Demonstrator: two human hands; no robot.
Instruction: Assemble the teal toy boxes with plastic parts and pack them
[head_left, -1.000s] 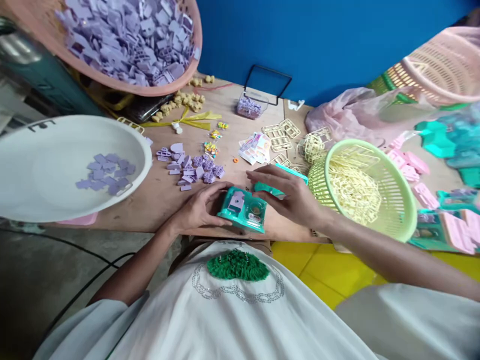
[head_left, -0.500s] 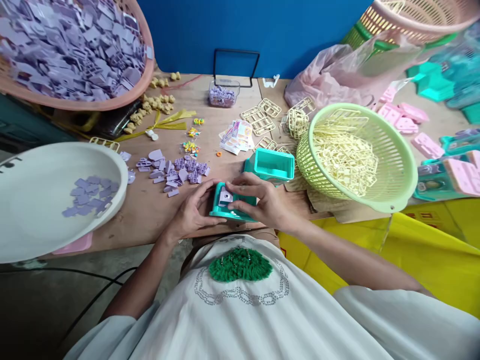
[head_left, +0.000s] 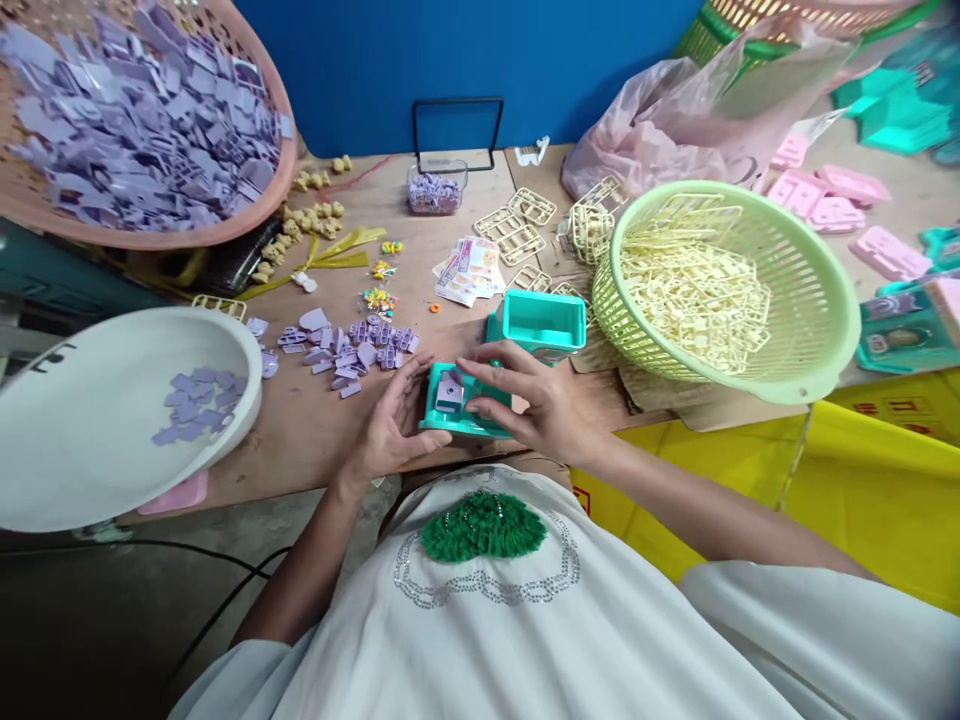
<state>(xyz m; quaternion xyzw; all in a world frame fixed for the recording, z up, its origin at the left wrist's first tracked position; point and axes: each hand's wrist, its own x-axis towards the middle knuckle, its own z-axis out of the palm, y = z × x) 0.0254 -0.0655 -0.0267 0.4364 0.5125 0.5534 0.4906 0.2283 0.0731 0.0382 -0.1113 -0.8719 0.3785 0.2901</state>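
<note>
L hand (head_left: 390, 430) + R hand (head_left: 536, 405): fingers wrapped round small teal plastic toy case (head_left: 459, 405) at counter (head_left: 315, 430) edge; lilac plastic insert (head_left: 448, 392) seated inside, prob. pressed by R fingertips.

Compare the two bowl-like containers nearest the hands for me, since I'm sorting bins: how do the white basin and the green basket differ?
The white basin has solid walls; the green basket is slotted. The white basin holds a few flat purple pieces; the green basket is heaped with cream plastic frames. Both are round, open and tilted.
</note>
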